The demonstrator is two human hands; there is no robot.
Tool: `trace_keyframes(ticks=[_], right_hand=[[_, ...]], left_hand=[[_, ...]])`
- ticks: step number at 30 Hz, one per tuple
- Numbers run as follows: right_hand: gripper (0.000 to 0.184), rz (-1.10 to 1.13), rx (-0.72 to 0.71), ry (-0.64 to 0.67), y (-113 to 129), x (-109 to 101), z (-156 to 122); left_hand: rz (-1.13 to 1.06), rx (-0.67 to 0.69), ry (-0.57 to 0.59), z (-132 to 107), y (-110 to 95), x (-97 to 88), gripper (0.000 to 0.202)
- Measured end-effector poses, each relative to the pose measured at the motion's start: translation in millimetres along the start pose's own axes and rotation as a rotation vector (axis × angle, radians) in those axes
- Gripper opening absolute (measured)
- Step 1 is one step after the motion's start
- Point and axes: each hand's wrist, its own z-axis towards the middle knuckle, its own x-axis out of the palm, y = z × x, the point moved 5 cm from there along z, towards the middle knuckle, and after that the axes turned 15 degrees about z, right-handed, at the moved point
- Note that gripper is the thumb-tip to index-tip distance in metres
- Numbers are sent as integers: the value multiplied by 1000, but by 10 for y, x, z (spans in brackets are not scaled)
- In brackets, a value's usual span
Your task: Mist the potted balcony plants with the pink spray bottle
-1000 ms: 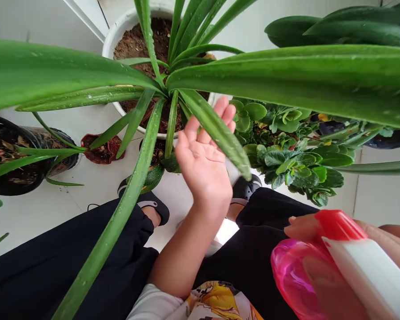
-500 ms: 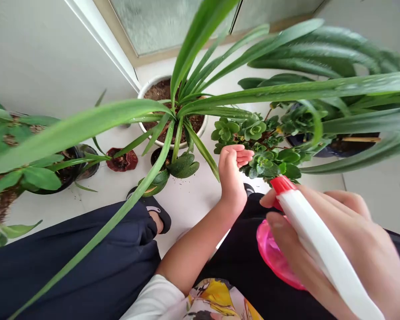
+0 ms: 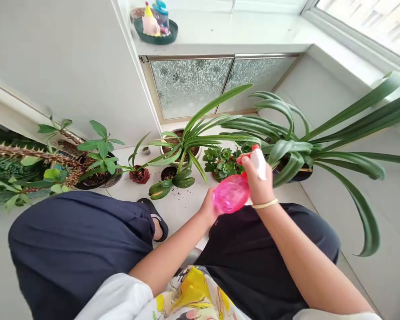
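A pink see-through spray bottle (image 3: 231, 194) with a white and red spray head (image 3: 258, 162) is tilted in front of me, above the floor. My right hand (image 3: 258, 180) is wrapped round its neck, just below the spray head. At the other end, my left hand (image 3: 209, 206) supports the bottle's base; its fingers are partly hidden behind the pink plastic. Just beyond the bottle grows a low succulent (image 3: 225, 163) with rosettes of round leaves. A long-leaved plant (image 3: 186, 144) in a white pot (image 3: 197, 156) stands left of it.
A large strap-leaved plant (image 3: 300, 149) spreads on the right. Small pots, one red (image 3: 140, 174), and thorny plants (image 3: 96, 153) line the left. Soil crumbs lie on the white floor (image 3: 183, 213). Figurines in a green dish (image 3: 156, 38) sit on the ledge behind.
My view has pulled back and lifted. The spray bottle has moved away from me, toward the middle. My left hand has gone from beside the succulent to the bottle's base.
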Motion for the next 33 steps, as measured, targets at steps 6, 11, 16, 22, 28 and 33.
trace_keyframes(ticks=[6,11,16,22,28,33], right_hand=[[54,287,224,206,-356,560,-426],[62,246,279,312,-590,894,-589],[38,104,309,263,-737,941,-559],[37,189,272,342,-634,1063,-503],[65,359,240,533,-487,1170,-478],[73,369,210,569,-323,1202,-496]], left_hand=[[20,-136,93,-841,-58,-497,65],[-114,-120,-48,-939,61,-743,64],[-193,-106,-79,-852,200,-687,62],[-230,-14,-179,-862,101,-659,65],[-232,141,-237,-896,77,-581,62],[-277,193,-229,-928,132,-515,62]])
